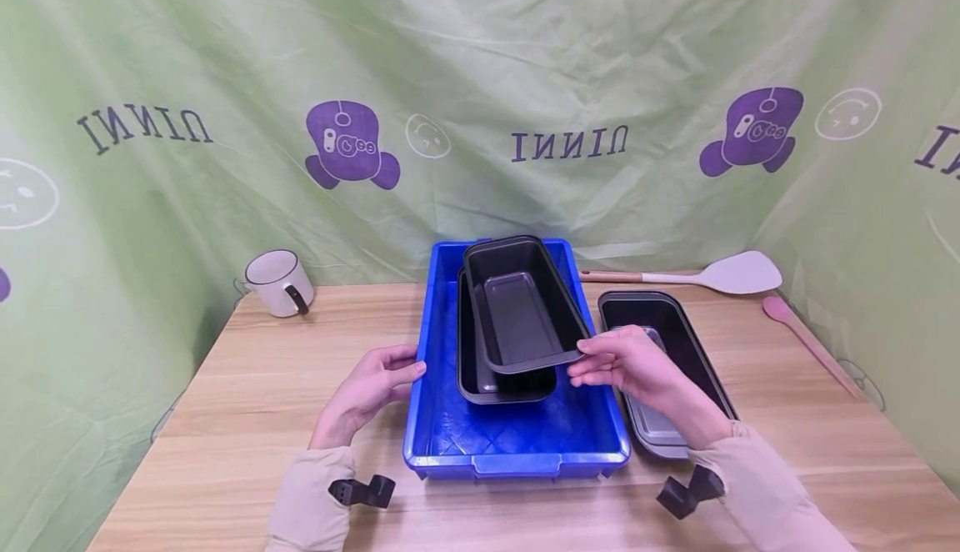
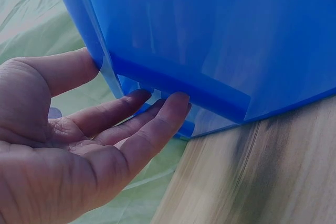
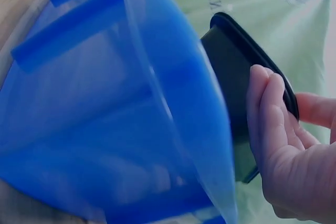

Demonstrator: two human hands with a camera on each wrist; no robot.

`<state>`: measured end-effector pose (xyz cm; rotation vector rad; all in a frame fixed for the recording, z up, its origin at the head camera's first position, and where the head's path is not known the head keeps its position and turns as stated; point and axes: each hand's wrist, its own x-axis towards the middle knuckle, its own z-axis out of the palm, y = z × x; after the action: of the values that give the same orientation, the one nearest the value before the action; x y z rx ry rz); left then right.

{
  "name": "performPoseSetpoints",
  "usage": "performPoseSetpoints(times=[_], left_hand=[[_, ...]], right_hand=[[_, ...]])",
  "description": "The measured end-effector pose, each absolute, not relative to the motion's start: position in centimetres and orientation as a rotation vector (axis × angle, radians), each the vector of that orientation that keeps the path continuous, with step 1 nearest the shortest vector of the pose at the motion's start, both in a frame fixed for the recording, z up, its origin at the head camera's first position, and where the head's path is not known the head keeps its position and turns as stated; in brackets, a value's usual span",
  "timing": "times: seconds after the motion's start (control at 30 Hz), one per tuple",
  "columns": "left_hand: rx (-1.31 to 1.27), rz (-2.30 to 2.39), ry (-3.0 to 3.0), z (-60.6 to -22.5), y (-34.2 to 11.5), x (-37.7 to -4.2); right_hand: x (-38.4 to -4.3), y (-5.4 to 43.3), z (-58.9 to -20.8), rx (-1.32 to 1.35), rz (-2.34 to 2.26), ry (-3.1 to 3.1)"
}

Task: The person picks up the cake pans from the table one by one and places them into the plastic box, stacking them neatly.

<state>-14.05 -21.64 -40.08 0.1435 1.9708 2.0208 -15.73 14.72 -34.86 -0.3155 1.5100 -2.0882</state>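
1. l. hand grips blue bin at left rim; steady hold helps.
2. upper pan sits askew over lower pan, w/in bin; square up b4 lowering.
3. r. hand pinches upper pan's near-right corner.

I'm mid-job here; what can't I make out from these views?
Head: most of the lower pan's inside, covered by the upper pan.
Head: part of the pan on the table, behind the right hand.
Left wrist: what's inside the blue bin, behind its wall.
Right wrist: the bin's inside floor, behind its side.
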Motion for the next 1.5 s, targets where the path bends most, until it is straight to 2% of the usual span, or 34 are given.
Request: performPoseSetpoints(times=[0.3, 0.67, 1.07, 1.5], left_hand=[[0.142, 2.011, 1.981, -40.1, -21.7, -14.1], [0.145, 2.015, 1.978, -40.0, -21.7, -14.1], [0.143, 2.016, 1.978, -40.2, -21.5, -14.1], [0.159, 2.017, 1.975, -40.2, -21.6, -14.0]], right_hand=[[-16.0, 12.3, -35.1, -0.223, -1.971, 1.614], [-16.5, 11.1, -35.5, -0.382, -1.61, 2.043], [-16.4, 11.1, -35.8, -0.439, -1.455, 2.267], [-16.6, 13.0, -34.5, -0.4, -1.679, 2.139]])
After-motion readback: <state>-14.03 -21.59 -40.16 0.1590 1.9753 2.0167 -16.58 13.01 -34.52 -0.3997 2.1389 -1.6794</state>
